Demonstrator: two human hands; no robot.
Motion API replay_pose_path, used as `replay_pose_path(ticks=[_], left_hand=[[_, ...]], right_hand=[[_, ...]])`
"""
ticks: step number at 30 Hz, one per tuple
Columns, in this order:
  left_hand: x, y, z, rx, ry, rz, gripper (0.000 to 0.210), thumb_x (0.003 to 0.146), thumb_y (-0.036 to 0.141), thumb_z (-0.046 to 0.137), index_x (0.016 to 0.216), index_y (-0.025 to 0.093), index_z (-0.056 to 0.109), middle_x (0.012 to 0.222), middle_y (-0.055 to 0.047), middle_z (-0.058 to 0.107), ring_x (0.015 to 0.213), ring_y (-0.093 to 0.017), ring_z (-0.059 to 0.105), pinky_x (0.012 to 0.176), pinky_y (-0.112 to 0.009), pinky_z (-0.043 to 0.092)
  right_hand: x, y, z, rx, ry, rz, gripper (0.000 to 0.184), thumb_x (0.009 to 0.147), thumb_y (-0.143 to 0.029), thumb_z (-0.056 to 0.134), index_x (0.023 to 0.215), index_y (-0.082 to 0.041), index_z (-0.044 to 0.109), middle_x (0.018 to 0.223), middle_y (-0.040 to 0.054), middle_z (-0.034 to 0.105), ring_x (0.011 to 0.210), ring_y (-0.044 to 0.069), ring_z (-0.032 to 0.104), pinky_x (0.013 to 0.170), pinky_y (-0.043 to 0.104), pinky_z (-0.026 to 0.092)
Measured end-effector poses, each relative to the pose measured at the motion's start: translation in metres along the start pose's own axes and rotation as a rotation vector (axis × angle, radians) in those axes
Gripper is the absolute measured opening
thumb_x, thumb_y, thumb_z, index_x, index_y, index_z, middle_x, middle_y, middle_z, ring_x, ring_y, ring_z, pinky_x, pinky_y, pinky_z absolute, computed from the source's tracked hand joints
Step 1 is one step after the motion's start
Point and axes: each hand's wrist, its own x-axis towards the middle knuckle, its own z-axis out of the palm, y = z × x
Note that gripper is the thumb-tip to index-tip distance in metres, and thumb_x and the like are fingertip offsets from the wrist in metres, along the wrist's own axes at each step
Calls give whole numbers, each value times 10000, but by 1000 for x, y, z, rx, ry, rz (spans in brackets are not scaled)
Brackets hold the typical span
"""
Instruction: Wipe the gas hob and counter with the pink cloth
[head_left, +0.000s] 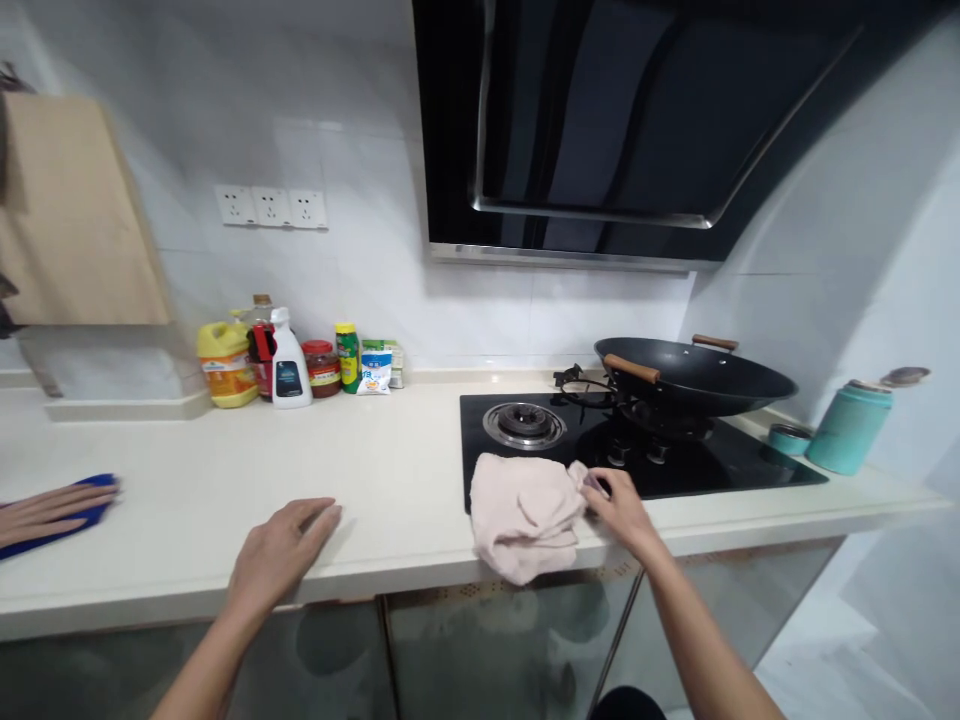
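Note:
My right hand (621,508) is closed on the gathered corner of a pale pink cloth (529,510). The cloth lies crumpled over the front left corner of the black glass stove (581,450) and droops over the counter's front edge. My left hand (281,550) rests on the white counter (375,465) to the left of the cloth, holding nothing, its fingers loosely bent. Behind the cloth is a bare gas burner (523,425). A wok (694,375) with wooden handles sits on the right burner.
At far left another person's hand (45,512) presses a blue cloth (97,512) on the counter. Along the wall stand a white spray bottle (289,365), a yellow jug (227,365) and several jars and packets. A range hood (600,130) hangs above; a turquoise canister (851,430) stands right.

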Motion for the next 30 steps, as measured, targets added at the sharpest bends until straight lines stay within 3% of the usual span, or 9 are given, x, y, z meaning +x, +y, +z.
replay_pose_path(ticks=[4, 6, 9, 13, 16, 20, 23, 26, 30], left_hand=[[2, 27, 17, -47, 84, 114, 529, 899, 586, 445, 1166, 213, 710, 1322, -119, 668, 1244, -319, 606, 1071, -452, 465], [1, 63, 30, -86, 101, 274, 513, 909, 554, 463, 1202, 205, 699, 1400, -131, 610, 1324, -304, 542, 1108, -454, 432], [0, 138, 51, -68, 76, 456, 481, 955, 496, 464, 1323, 243, 642, 1584, -111, 422, 1469, -304, 362, 1186, -511, 307], [-2, 229, 79, -6, -283, 649, 714, 885, 642, 559, 1512, 318, 452, 1702, -78, 123, 1549, -390, 64, 1203, -638, 138], [-6, 275, 103, -6, -537, 690, 913, 800, 826, 508, 1573, 383, 311, 1705, -79, 80, 1530, -460, -46, 1145, -748, 2], [-24, 334, 141, -54, -602, 802, 898, 799, 851, 451, 1564, 397, 327, 1709, -83, 72, 1507, -511, -88, 1092, -779, -76], [-39, 381, 171, -51, -560, 877, 839, 798, 796, 505, 1524, 385, 410, 1703, -91, 106, 1497, -541, -44, 1076, -781, -81], [-50, 410, 195, -42, -494, 896, 760, 809, 682, 579, 1490, 370, 456, 1695, -94, 120, 1497, -535, -54, 1086, -757, -90], [-57, 407, 205, -37, -465, 899, 703, 822, 605, 596, 1468, 360, 471, 1683, -89, 133, 1502, -518, -27, 1104, -729, -67]], right_hand=[[7, 50, -53, -271, 179, -87, 372, 829, -484, 498, 1036, -222, 662, 1142, 140, 651, 1154, 296, 563, 1061, 435, 418], [18, 64, -72, -386, 215, -108, 380, 875, -491, 447, 1020, -222, 673, 1130, 136, 654, 1125, 289, 577, 1030, 420, 438], [36, 82, -87, -632, 286, -34, 441, 917, -460, 402, 1085, -166, 684, 1167, 174, 636, 1123, 321, 577, 1004, 450, 439], [45, 102, -83, -825, 179, 13, 568, 968, -459, 353, 1266, -52, 615, 1261, 248, 592, 1202, 358, 548, 1029, 491, 415], [43, 109, -77, -814, 106, -48, 578, 990, -482, 320, 1319, -89, 587, 1323, 217, 574, 1249, 340, 529, 1058, 478, 402], [38, 109, -84, -736, 85, -5, 588, 984, -516, 282, 1224, -124, 647, 1228, 203, 627, 1126, 341, 594, 988, 471, 449], [40, 113, -94, -598, 96, 64, 618, 965, -553, 256, 1174, -154, 679, 1191, 187, 656, 1120, 345, 600, 957, 461, 468], [46, 122, -103, -491, 107, 161, 672, 951, -577, 217, 1175, -160, 693, 1202, 188, 667, 1145, 354, 600, 966, 466, 469], [54, 129, -106, -503, 59, 202, 708, 929, -627, 227, 1208, -172, 693, 1302, 192, 634, 1228, 391, 562, 1026, 525, 429]])
